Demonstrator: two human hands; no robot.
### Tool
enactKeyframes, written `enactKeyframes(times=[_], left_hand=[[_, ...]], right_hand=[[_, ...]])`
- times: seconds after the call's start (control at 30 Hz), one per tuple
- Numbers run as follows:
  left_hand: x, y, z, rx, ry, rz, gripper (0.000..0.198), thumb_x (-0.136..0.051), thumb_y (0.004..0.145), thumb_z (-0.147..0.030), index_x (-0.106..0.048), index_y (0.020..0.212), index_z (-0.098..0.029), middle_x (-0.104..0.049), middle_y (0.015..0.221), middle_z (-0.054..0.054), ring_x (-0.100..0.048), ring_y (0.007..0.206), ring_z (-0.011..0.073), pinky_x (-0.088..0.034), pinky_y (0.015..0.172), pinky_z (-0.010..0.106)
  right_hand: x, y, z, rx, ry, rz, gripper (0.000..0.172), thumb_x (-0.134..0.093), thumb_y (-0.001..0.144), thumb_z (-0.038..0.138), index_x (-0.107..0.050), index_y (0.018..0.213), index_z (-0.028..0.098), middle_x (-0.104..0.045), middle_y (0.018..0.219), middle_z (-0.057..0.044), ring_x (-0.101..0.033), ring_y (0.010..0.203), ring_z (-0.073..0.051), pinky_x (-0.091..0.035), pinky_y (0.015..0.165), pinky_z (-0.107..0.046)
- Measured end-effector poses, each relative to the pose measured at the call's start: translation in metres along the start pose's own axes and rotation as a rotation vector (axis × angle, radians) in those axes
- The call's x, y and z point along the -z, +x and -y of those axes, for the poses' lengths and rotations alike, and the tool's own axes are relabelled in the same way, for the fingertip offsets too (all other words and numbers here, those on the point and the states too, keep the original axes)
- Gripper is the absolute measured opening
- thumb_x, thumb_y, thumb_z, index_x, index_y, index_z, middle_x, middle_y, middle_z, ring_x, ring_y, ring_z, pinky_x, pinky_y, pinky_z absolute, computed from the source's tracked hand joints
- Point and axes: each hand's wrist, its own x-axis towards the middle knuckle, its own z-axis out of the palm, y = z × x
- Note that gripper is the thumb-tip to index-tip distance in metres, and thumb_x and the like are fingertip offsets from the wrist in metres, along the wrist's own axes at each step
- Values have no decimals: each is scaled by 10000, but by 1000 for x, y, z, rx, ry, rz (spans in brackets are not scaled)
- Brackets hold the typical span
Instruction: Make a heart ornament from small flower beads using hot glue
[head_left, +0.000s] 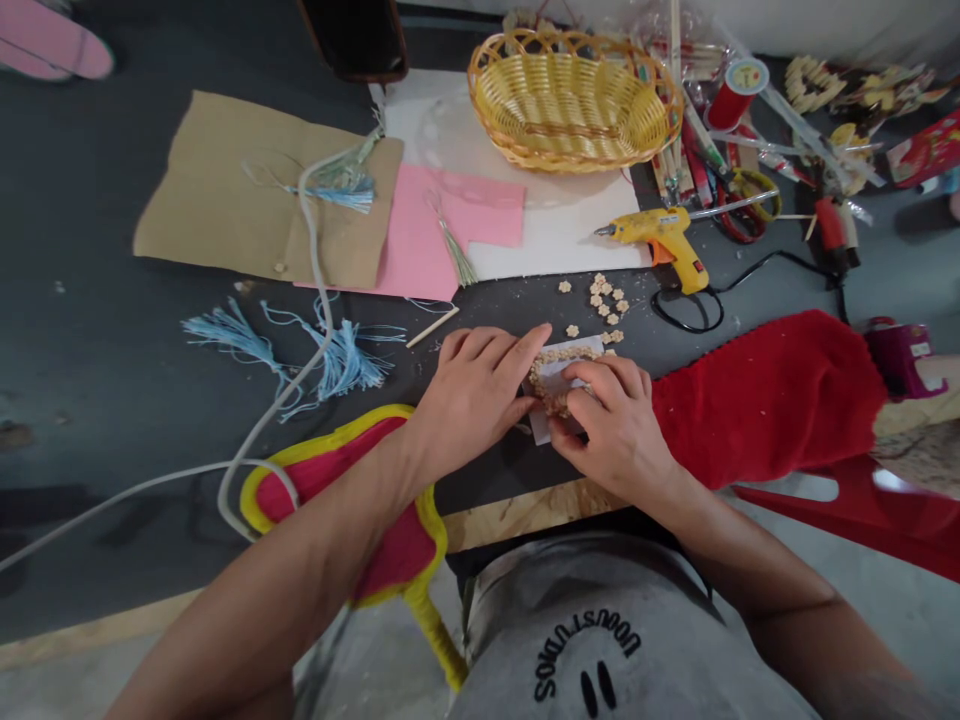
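The dark grey counter [112, 330] is crowded with craft material. A red felt cloth [765, 400] lies just beside the right hand [615, 435], and a woven yellow wicker basket [574, 95] stands at the far side. The left hand [476, 395] lies flat, fingers together, with its tips on the small white paper card [556, 380]. The card sits near the front edge of the counter, between both hands. The right hand is curled narrow and pinches the card.

The card carries a ring of beige flower-shaped beads [559, 355], and I think uneven pressure could push this ring out of shape. The yellow hot-glue gun [664, 240] lies near, so fresh glue could burn a fingertip. A moving wrist could scatter the loose beige flower pieces [606, 300].
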Motion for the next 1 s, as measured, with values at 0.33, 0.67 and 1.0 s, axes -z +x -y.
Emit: enactKeyframes(times=[0.33,0.67,1.0], left_hand=[[0,0,0,1,-8,14,557,-488,974,-359,-374,1464,-119,-650,1172,154,-542,1112,321,-389,916,481],[3,0,-2,8,1,23,591,-535,933,-318,-375,1471,-132,-640,1175,149,-539,1118,319,-384,926,469],[2,0,0,-14,16,14,627,-593,923,-337,-384,1462,-95,-644,1174,152,-546,1106,329,-392,902,472]], right_hand=[[3,1,0,-20,-7,10,124,-659,851,347,-646,814,229,-680,1160,-63,-511,1125,-286,-387,901,-463],[3,1,0,-27,-8,7,129,-657,856,355,-667,834,229,-682,1153,-47,-511,1127,-276,-351,899,-466],[1,-3,-3,-31,-13,-16,157,-658,870,382,-663,840,228,-692,1154,-44,-515,1130,-276,-351,913,-471]])
